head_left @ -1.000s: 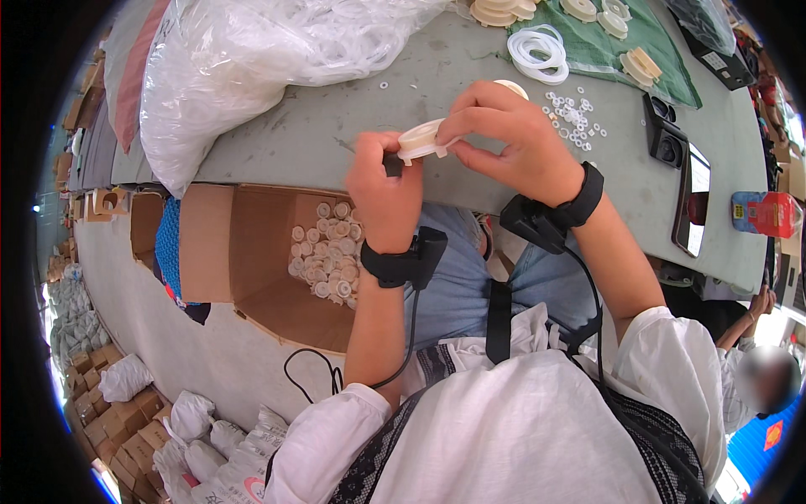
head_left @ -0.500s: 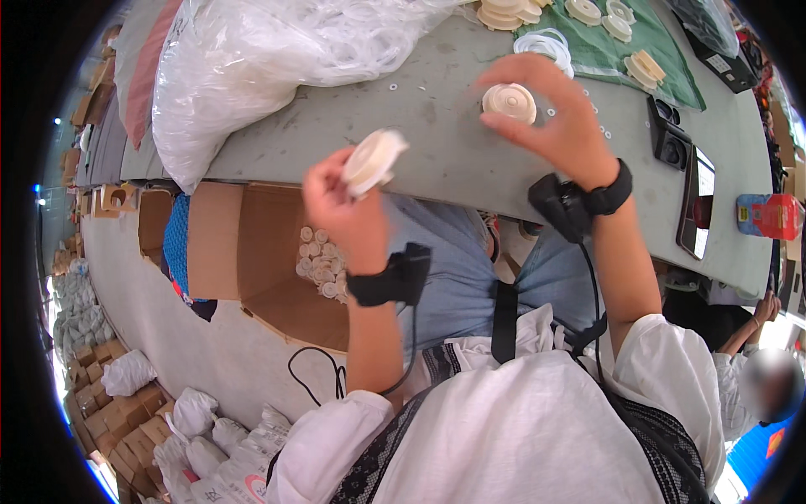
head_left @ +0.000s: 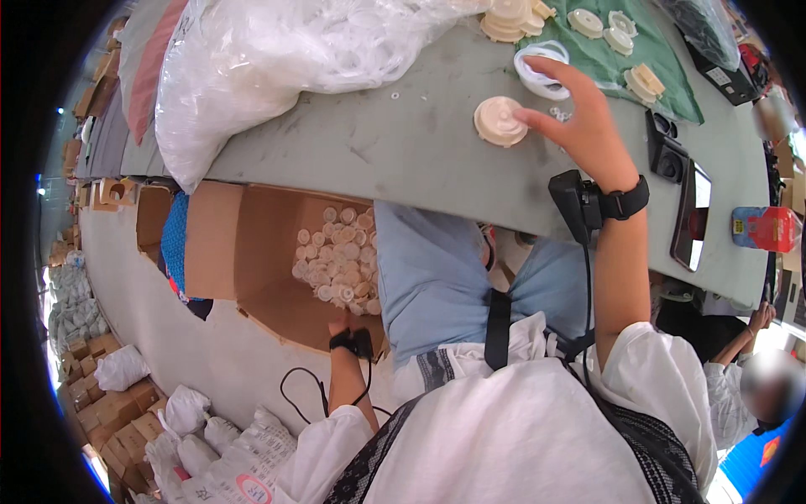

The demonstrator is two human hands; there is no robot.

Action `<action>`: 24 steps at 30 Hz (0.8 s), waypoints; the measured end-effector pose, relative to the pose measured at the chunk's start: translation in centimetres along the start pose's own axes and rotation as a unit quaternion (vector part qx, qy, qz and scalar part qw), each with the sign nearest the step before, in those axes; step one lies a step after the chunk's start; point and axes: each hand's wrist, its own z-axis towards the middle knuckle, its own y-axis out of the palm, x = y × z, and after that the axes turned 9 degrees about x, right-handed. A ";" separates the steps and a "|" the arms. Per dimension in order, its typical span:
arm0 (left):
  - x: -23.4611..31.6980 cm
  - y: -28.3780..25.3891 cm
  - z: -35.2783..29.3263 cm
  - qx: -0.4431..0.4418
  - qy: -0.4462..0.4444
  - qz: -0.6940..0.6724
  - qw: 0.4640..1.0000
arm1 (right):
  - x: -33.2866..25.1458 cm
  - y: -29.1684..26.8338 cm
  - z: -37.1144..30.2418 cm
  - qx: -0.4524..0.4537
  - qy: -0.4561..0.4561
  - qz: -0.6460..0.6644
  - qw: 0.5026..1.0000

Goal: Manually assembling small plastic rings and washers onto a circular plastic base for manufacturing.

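Observation:
My left hand (head_left: 339,322) is low at the near wall of the cardboard box (head_left: 277,315); its fingers are hidden. Inside the box lies a heap of cream and white round plastic caps (head_left: 342,256). Over the table, my right hand (head_left: 579,113) is open, thumb and fingers spread in a curve. Its thumb tip meets or overlaps the edge of a cream round plastic cap (head_left: 497,123) lying on the tabletop. The fingertips are over a bundle of white rings (head_left: 537,82); whether they touch cannot be made out. A few tiny white washers (head_left: 557,113) lie by the palm.
A big clear plastic bag of white rings (head_left: 277,59) covers the table's far left. More cream parts (head_left: 508,18) stand near a green cloth (head_left: 672,91). A black case (head_left: 666,151), a phone (head_left: 695,214) and a red-and-blue container (head_left: 764,228) sit at right. Another person (head_left: 730,378) is beyond.
My left hand, which held a cream cap above the table edge, has dropped to the box. My right hand has shifted slightly, its thumb nearer the cap on the table.

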 end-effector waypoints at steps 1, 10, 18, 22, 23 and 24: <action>3.2 3.0 -0.9 -0.189 -0.211 -0.082 0.955 | 0.7 -1.1 -0.6 0.035 0.014 -0.065 0.997; 23.2 -8.9 10.5 0.077 -0.121 -0.239 0.960 | 4.4 -2.4 0.5 -0.011 0.006 -0.227 0.974; 41.6 -25.5 16.9 0.138 0.109 -0.453 0.874 | 4.4 -0.8 2.0 0.145 0.041 -0.047 0.988; 49.5 -26.7 17.4 0.050 0.133 -0.574 0.806 | 2.7 -1.2 1.4 0.152 0.158 0.257 0.941; 51.1 -27.0 17.7 0.027 0.135 -0.605 0.785 | 2.8 -1.2 1.2 0.098 0.179 0.346 0.916; 52.3 -27.3 17.9 0.025 0.137 -0.604 0.785 | 2.7 -1.2 1.1 0.042 0.198 0.430 0.880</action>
